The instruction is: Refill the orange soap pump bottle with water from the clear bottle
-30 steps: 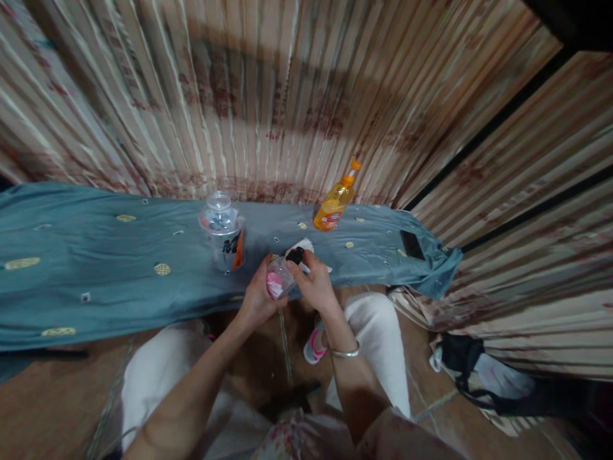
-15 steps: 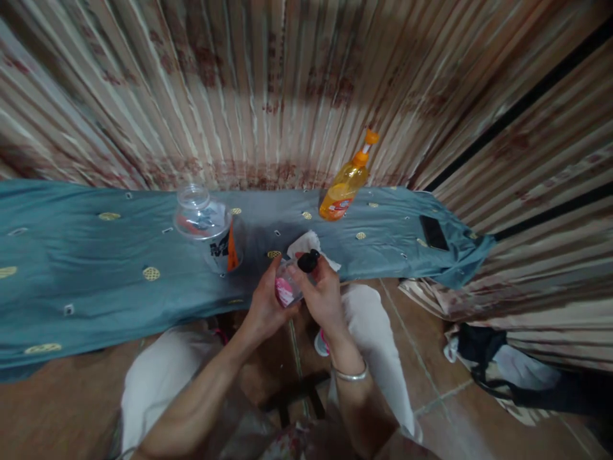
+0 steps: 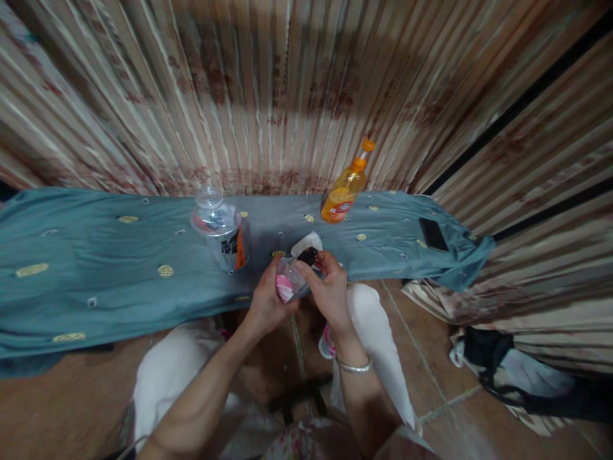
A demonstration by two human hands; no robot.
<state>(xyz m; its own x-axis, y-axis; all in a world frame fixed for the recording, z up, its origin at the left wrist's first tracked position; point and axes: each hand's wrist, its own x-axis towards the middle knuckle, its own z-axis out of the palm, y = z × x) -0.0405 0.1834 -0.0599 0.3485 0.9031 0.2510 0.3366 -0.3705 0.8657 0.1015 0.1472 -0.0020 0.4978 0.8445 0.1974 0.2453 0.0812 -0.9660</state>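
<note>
My left hand (image 3: 268, 297) is wrapped round a small clear plastic bottle (image 3: 293, 281) with a pink and white label, tilted above my lap at the table's front edge. At the bottle's upper end is a black pump top (image 3: 307, 256). My right hand (image 3: 330, 287) has its thumb and fingers closed on this black top; whether it is still joined to the bottle I cannot tell. A folded white cloth or tissue (image 3: 308, 243) lies on the table just behind, partly hidden by the hands.
A teal patterned cloth (image 3: 119, 255) covers the long table. On it stand a clear plastic jar (image 3: 220, 239) to the left and an orange pump bottle (image 3: 342, 195) behind. A black phone (image 3: 433, 234) lies at right. Pleated curtains (image 3: 268, 96) hang behind; a dark bag (image 3: 517, 370) is on the floor.
My right hand has turned slightly, and the black top sits a little lower and more tilted against the bottle. The view has shifted slightly, so the table's things appear further right.
</note>
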